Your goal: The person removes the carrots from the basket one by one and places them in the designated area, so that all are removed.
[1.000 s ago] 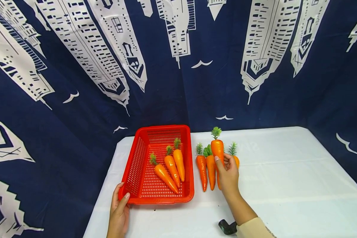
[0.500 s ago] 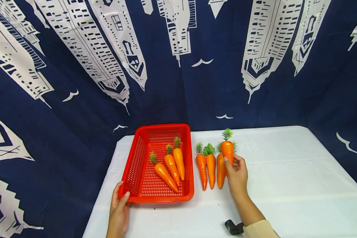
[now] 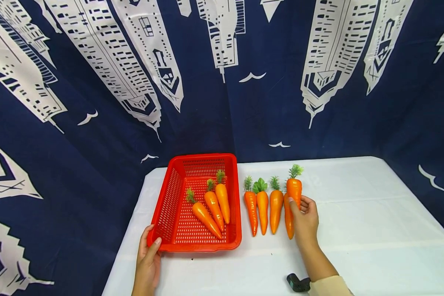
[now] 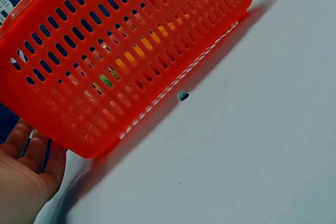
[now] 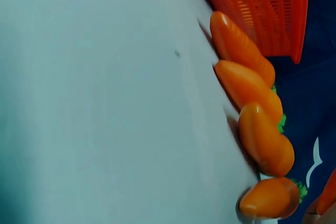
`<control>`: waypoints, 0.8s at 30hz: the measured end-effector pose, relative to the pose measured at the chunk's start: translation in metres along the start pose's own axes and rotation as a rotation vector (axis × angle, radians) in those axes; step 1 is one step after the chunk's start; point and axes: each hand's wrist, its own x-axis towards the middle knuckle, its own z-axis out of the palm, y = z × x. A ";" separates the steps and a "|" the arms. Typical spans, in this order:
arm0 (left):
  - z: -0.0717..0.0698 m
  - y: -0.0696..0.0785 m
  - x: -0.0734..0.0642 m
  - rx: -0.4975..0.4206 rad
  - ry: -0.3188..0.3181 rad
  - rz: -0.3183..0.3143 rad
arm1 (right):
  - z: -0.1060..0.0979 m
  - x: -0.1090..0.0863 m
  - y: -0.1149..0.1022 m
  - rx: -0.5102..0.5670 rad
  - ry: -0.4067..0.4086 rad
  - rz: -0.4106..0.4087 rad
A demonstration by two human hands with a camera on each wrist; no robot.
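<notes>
My right hand [image 3: 306,224] holds a glossy orange carrot [image 3: 294,188] upright by its body, its feathery green top pointing away. The carrot overlaps the rightmost one [image 3: 288,222] of a row on the table. Left of that lie three more carrots, side by side: one with a feathery top [image 3: 276,211], one with a leafy top [image 3: 262,211], and a redder one [image 3: 250,211] nearest the basket. My left hand [image 3: 149,257] grips the near left corner of a red perforated basket [image 3: 192,248], thumb on the rim. Inside the basket lie three carrots [image 3: 207,222].
A white cloth [image 3: 362,222] covers the table. At the back and left hangs a dark blue curtain [image 3: 266,107] with white buildings and birds. A small black object [image 3: 297,283] sits by my right sleeve [image 3: 329,286]. A dark speck [image 4: 182,95] lies near the basket.
My right hand has moved to the right along the row, carrying the carrot, and the row's carrots have come into view behind it. My left hand keeps its grip on the basket.
</notes>
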 end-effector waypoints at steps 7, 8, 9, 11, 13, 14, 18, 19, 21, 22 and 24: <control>0.000 0.000 0.000 0.001 -0.009 0.022 | -0.007 0.009 0.007 0.009 0.023 0.076; 0.000 0.000 0.000 0.006 -0.013 0.029 | -0.009 0.010 0.008 0.010 0.022 0.087; 0.000 0.000 -0.001 0.004 -0.014 0.030 | -0.010 0.011 0.009 -0.001 0.017 0.097; 0.000 0.000 -0.001 0.003 -0.016 0.032 | -0.013 0.012 0.011 -0.020 0.002 0.121; 0.000 0.000 -0.001 0.002 -0.018 0.033 | -0.016 0.013 0.012 -0.071 -0.015 0.143; 0.000 0.000 -0.001 0.001 -0.018 0.033 | -0.018 0.014 0.012 -0.094 -0.024 0.153; 0.000 -0.001 0.000 -0.006 -0.024 0.034 | -0.023 0.016 0.013 -0.184 -0.051 0.166; 0.000 -0.001 0.000 -0.006 -0.026 0.037 | -0.023 0.017 0.014 -0.200 -0.059 0.164; 0.000 -0.001 0.000 -0.007 -0.026 0.040 | -0.025 0.019 0.014 -0.246 -0.077 0.147; 0.000 -0.001 0.000 -0.006 -0.024 0.042 | -0.026 0.020 0.014 -0.273 -0.085 0.135; 0.000 -0.001 0.000 -0.007 -0.022 0.037 | -0.028 0.023 0.015 -0.337 -0.100 0.104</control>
